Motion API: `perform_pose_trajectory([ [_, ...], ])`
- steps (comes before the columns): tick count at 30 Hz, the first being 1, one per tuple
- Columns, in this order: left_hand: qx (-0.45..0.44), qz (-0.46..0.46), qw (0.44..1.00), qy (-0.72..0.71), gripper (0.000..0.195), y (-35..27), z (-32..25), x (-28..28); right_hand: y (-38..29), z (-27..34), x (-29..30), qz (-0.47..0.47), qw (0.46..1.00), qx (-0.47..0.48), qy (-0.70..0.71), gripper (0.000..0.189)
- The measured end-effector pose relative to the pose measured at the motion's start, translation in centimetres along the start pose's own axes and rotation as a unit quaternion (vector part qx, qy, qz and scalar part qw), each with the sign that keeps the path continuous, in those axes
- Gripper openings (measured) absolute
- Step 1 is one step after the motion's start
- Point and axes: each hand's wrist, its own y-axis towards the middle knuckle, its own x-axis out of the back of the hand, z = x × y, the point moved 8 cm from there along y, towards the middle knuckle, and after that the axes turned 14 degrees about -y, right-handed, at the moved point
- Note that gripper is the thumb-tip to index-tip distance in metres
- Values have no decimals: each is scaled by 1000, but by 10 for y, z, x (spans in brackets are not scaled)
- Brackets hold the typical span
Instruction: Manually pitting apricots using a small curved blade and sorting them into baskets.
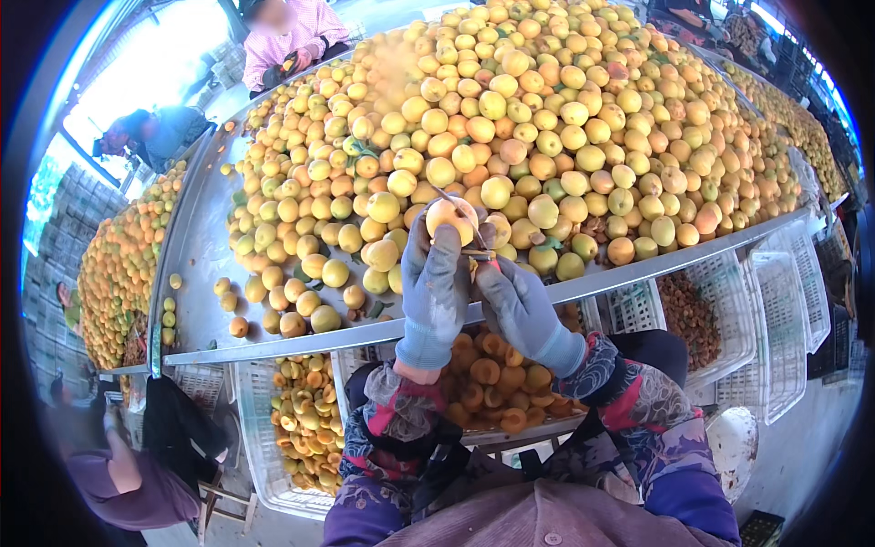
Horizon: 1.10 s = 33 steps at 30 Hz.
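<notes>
My left hand (pixel 432 294), in a grey-blue work glove, grips a yellow apricot (pixel 444 222) above the metal table's near edge. My right hand (pixel 519 304), gloved alike, is closed on the handle of a small knife (pixel 479 255). The thin blade lies against the apricot's right side, and part of it is hidden by the fruit and fingers. Beyond both hands rises a big heap of whole apricots (pixel 547 116), mostly yellow and orange, with some green leaves among them. Below my hands, between my knees, sit halved apricots (pixel 487 372) in a container.
The metal table (pixel 198 287) has a raised front rim. Left of my legs stands a white plastic crate (pixel 256 437) of apricot halves; at right, another crate (pixel 735 308) holds brown pits. Other people work nearby, one in a pink checked shirt (pixel 301 31) across the table.
</notes>
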Motion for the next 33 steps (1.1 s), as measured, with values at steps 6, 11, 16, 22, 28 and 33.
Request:
perform_pose_trajectory([
  [6,37,3,999,20,39,5,0,9,-3,4,11,-36,999,-7,-35,34],
  [11,-24,-18,996,80,40,5,-6,25,1,0,3,-46,995,17,-92,31],
  [16,76,-60,991,-90,44,-2,12,19,2,4,3,-106,972,67,-198,30],
  [22,32,-51,998,1,42,2,1,19,1,1,14,-92,975,28,-203,29],
  [28,-47,-85,988,118,37,4,-11,21,2,13,15,-124,944,105,-288,27],
  [33,51,-97,993,-30,27,7,9,35,-2,10,15,-134,930,110,-325,26],
])
